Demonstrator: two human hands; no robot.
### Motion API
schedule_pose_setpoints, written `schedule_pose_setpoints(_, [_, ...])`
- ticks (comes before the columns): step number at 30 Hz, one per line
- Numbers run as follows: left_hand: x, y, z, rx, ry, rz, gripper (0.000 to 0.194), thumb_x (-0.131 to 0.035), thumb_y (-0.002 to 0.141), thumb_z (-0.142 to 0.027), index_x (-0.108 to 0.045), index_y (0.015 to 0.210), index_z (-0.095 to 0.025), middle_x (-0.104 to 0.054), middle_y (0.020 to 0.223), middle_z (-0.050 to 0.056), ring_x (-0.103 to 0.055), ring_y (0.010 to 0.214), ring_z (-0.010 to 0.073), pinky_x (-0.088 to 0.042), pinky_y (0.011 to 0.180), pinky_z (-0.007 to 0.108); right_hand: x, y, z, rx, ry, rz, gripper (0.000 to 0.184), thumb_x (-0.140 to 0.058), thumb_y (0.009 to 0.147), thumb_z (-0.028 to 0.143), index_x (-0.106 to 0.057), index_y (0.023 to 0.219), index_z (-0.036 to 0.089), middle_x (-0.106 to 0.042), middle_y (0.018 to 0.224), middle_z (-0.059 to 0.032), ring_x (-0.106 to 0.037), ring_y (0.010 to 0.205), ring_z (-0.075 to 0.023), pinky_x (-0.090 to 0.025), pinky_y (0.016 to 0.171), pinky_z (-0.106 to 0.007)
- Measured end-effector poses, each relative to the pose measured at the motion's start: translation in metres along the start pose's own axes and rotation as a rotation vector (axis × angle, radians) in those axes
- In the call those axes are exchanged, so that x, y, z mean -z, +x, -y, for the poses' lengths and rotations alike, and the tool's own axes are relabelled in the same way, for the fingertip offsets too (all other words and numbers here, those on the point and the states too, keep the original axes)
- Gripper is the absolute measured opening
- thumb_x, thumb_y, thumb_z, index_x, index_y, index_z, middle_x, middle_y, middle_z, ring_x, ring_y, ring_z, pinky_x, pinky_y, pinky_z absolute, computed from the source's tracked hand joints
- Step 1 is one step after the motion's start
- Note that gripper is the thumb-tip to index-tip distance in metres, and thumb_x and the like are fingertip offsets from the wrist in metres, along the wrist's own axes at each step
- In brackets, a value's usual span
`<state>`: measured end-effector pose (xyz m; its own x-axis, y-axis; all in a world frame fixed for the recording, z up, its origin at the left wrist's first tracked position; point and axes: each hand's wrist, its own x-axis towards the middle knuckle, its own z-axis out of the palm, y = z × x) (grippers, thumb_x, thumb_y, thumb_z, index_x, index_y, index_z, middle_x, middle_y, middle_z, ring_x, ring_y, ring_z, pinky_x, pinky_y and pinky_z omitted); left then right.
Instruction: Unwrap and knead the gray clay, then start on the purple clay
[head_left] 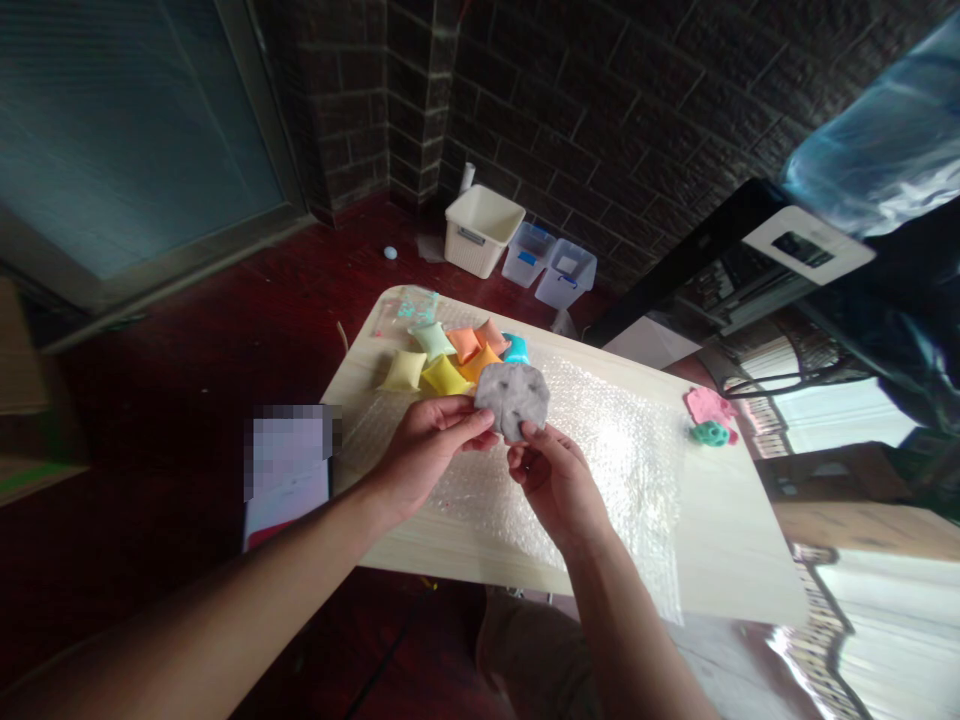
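Note:
A flat grey slab of clay (513,397) is held up above the small table (720,545). My left hand (427,450) pinches its lower left edge, and my right hand (551,478) pinches its lower edge with the thumb on top. Both hands are closed on it. Under the hands lies a sheet of bubble wrap (600,470). Behind the slab sit several small coloured packets (450,360) in yellow, orange, pale green and blue.
A pink and teal clay piece (711,417) lies near the table's right edge. On the red floor by the brick wall stand a cream bin (481,229) and two clear boxes (551,266). A black frame (720,250) rises at the right.

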<state>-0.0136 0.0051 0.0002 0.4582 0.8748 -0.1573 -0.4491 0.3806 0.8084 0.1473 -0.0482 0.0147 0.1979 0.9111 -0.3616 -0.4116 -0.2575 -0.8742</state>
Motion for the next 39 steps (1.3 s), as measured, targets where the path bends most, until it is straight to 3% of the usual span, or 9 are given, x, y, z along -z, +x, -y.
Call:
schedule_pose_setpoints(9, [-0.002, 0.000, -0.001, -0.002, 0.065, -0.029, 0.027, -0.088, 0.080, -0.038, -0.084, 0.094, -0.015, -0.080, 0.093, 0.011, -0.070, 0.084, 0.0195, -0.056, 0.084, 0.035, 0.004, 0.001, -0.003, 0.009, 0.024, 0.023, 0.023, -0.086, 0.080, 0.038, -0.073, 0.076, 0.019, -0.064, 0.067, 0.0002, -0.051, 0.058, -0.0121, -0.038, 0.054, -0.025])
schedule_pose_setpoints(17, [-0.001, 0.001, 0.000, -0.071, 0.222, -0.092, 0.024, -0.087, 0.080, -0.039, -0.081, 0.085, -0.017, -0.079, 0.083, 0.007, -0.069, 0.077, 0.0198, -0.054, 0.077, 0.033, 0.007, 0.001, -0.007, 0.184, -0.186, -0.034, 0.028, -0.085, 0.085, 0.040, -0.070, 0.072, 0.019, -0.064, 0.061, 0.0006, -0.049, 0.055, -0.0123, -0.036, 0.055, -0.027])
schedule_pose_setpoints(30, [0.006, 0.002, 0.007, -0.131, 0.343, -0.053, 0.028, -0.083, 0.084, -0.040, -0.078, 0.085, -0.013, -0.073, 0.075, 0.003, -0.065, 0.071, 0.0157, -0.050, 0.068, 0.026, 0.007, 0.000, -0.010, 0.266, -0.324, -0.080, 0.030, -0.084, 0.086, 0.042, -0.070, 0.073, 0.018, -0.067, 0.060, 0.0001, -0.052, 0.053, -0.0114, -0.037, 0.055, -0.027])
schedule_pose_setpoints(39, [0.006, -0.001, 0.007, -0.150, 0.390, -0.045, 0.024, -0.080, 0.089, -0.039, -0.077, 0.091, -0.014, -0.078, 0.083, 0.005, -0.071, 0.079, 0.0195, -0.053, 0.072, 0.028, 0.007, 0.000, -0.009, 0.286, -0.355, -0.086, 0.031, -0.085, 0.085, 0.044, -0.071, 0.075, 0.018, -0.067, 0.060, -0.0001, -0.052, 0.053, -0.0113, -0.039, 0.054, -0.026])
